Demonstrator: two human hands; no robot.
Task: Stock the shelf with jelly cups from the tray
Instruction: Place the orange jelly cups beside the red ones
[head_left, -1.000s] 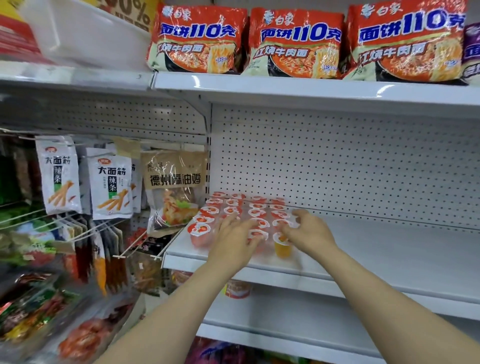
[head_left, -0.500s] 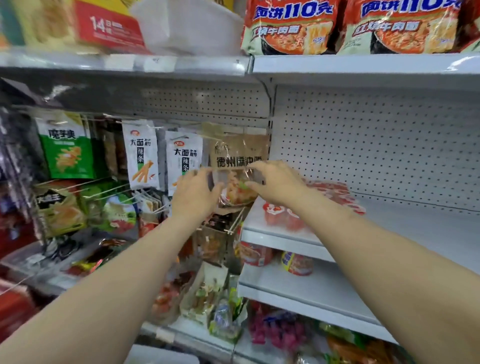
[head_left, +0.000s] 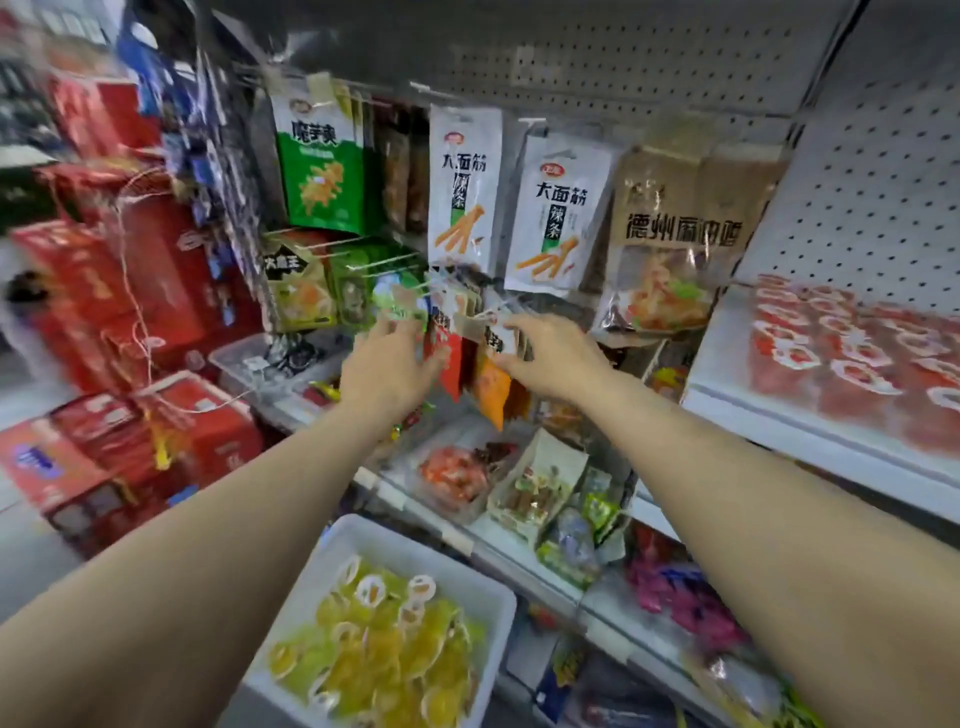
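A: Both our grips, left hand (head_left: 387, 370) and right hand (head_left: 548, 358), are loose-fingered and empty.

B: The yellow jelly cups (head_left: 374, 654) sit in the tray (head_left: 332, 540) below them; let's lower both, pinching rims gently.

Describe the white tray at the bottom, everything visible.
The white tray looks like smooth plastic, rectangular with rounded corners and raised walls. It sits low in the view, below the snack display, its near end cut off by the frame edge. Yellow jelly cups with white-rimmed lids fill it in a loose heap. Neither hand touches it.
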